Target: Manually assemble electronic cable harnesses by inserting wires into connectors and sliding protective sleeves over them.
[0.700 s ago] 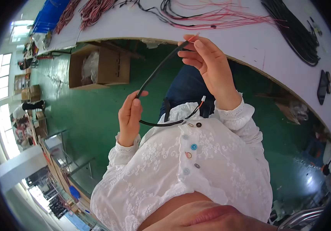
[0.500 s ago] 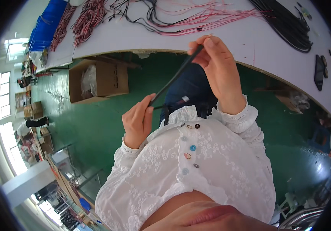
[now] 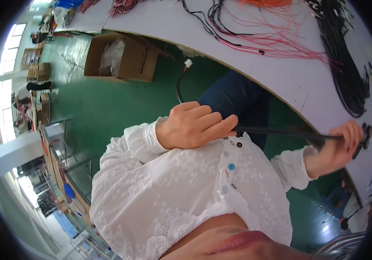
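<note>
Left hand (image 3: 196,125) and right hand (image 3: 341,145), each closed on a black cable (image 3: 281,131); the right is blurred, its exact finger placement unclear. For sound handling, both grips should bear on the sheath, with tension even and moderate so that neither the sheath nor the inner wires are strained. The span between the hands runs nearly straight, from the left fist toward 3 o'clock; whether any cable projects past the right hand cannot be told. From the left fist the short tail rises toward 12 o'clock, curved and unsupported, ending in a white connector (image 3: 188,63), which is best kept from snagging. Farther off, on the table (image 3: 276,80), red wires (image 3: 276,51) lie toward 1 o'clock of the left hand; a black cable bundle (image 3: 339,69) lies at 12 o'clock of the right.
</note>
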`<state>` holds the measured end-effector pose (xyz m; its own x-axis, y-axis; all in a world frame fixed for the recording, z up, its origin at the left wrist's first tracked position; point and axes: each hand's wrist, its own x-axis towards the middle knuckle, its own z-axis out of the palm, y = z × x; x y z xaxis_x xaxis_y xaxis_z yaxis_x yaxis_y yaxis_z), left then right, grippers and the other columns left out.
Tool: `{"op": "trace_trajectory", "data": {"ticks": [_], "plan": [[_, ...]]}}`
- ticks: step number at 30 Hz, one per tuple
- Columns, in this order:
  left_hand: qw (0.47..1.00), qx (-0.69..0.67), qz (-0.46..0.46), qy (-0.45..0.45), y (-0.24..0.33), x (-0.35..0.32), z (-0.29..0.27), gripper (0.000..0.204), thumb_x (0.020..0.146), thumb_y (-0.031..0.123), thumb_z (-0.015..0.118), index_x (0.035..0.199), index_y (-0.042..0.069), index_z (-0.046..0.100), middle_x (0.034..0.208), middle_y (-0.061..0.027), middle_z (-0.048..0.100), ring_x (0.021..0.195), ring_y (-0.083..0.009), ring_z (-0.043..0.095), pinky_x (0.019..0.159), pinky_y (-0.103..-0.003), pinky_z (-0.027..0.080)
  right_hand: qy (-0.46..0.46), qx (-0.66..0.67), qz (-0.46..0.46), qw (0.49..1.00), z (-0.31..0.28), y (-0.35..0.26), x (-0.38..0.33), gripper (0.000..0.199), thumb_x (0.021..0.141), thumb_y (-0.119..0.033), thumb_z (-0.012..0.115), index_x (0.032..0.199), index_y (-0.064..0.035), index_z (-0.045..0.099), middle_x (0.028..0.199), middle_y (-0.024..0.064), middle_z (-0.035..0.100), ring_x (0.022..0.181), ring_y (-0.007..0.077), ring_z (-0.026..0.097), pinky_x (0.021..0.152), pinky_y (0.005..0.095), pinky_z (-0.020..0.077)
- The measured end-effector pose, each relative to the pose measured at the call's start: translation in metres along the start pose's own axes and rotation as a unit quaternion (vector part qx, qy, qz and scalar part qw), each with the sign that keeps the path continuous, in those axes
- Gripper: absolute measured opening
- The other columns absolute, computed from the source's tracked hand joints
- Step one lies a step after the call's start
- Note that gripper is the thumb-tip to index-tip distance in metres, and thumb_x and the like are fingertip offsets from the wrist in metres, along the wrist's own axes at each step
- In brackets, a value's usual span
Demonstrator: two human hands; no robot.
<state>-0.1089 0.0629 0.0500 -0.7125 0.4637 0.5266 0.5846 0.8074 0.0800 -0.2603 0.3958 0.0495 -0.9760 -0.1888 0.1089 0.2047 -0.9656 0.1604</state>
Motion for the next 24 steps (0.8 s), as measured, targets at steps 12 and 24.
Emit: {"op": "trace_trajectory", "data": {"ticks": [12, 24], "plan": [[0.998, 0.050, -0.020, -0.029, -0.060, 0.013, -0.018, 0.028, 0.085, 0.036, 0.077, 0.092, 0.010, 0.069, 0.061, 0.0038, 0.035, 0.050, -0.0082, 0.040, 0.043, -0.025, 0.031, -0.054, -0.160, -0.066, 0.984, 0.016, -0.038, 0.063, 0.013, 0.096, 0.007, 0.055, 0.091, -0.0036, 0.049, 0.078, 0.0053, 0.038, 0.061, 0.0128, 0.036, 0.056, 0.0291, 0.0259], [0.934, 0.139, -0.241, 0.224, -0.352, 0.216, -0.085, 0.019, 0.095, 0.020, 0.070, 0.110, 0.008, 0.074, 0.094, -0.0105, 0.073, 0.084, -0.0230, 0.070, 0.079, -0.034, 0.053, 0.041, -0.577, 0.146, 0.802, -0.020, 0.031, 0.188, 0.060, 0.107, -0.021, 0.051, 0.156, 0.0049, 0.028, 0.156, 0.0164, 0.041, 0.139, 0.0235, 0.049, 0.114, 0.0320, 0.0427]]}}
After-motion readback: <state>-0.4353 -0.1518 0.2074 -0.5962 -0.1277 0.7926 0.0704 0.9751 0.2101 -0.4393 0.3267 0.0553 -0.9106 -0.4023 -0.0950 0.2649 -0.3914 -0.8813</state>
